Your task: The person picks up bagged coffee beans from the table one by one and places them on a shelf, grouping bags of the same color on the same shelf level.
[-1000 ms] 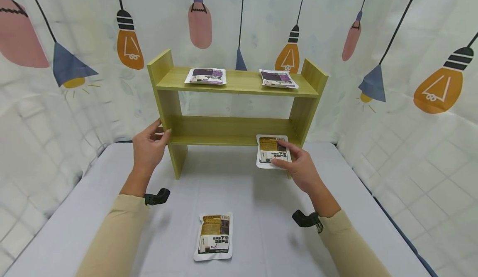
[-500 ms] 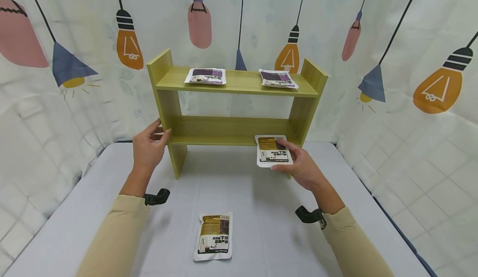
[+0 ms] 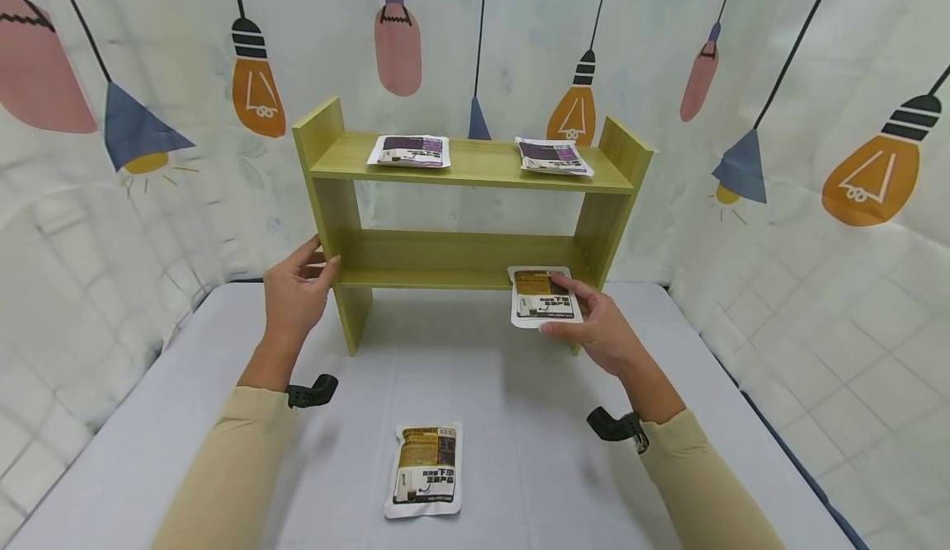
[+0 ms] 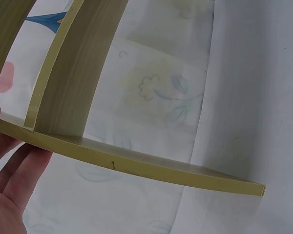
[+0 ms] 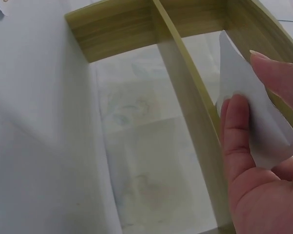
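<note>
Your right hand [image 3: 597, 331] reaches forward, thumb on top and fingers beneath, pinching a white packet [image 3: 544, 296] with an orange-brown label, held flat at the front edge of the lower board near the right upright. Your left hand [image 3: 294, 290] rests on the left upright of the green shelf [image 3: 475, 172], fingers nearly straight, seemingly bracing rather than gripping. The lower board lies bare leftward of the packet. A matching packet [image 3: 425, 467] lies on the table [image 3: 185, 418] between your forearms.
</note>
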### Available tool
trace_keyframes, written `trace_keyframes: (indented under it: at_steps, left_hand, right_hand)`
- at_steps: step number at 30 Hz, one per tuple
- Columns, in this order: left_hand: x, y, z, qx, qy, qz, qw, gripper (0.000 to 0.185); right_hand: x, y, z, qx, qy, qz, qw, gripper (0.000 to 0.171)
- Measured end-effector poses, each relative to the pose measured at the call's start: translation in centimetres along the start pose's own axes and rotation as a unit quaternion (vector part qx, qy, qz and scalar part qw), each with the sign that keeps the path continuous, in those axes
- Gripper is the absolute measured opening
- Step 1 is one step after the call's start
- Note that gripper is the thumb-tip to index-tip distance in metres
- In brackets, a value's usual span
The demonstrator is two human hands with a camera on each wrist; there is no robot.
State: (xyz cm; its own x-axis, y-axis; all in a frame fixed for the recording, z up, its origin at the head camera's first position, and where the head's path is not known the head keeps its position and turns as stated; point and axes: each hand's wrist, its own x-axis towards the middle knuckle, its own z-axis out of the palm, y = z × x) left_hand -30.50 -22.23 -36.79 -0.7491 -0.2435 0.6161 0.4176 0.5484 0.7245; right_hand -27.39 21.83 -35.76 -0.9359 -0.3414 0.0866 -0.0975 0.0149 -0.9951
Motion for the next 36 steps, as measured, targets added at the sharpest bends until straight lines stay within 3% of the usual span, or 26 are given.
trace_keyframes:
  at_steps: [22, 36]
  left_hand:
    - [-0.1, 0.0, -0.2, 0.004, 0.001, -0.010, 0.9999, 0.048]
    - [0.0, 0.1, -0.1, 0.005, -0.006, -0.013, 0.9999, 0.048]
  right_hand:
    - [0.6, -0.2, 0.1, -0.075, 0.063, 0.005, 0.995, 0.080]
    - [1.2, 0.0, -0.2, -0.085, 0.089, 0.006, 0.992, 0.073]
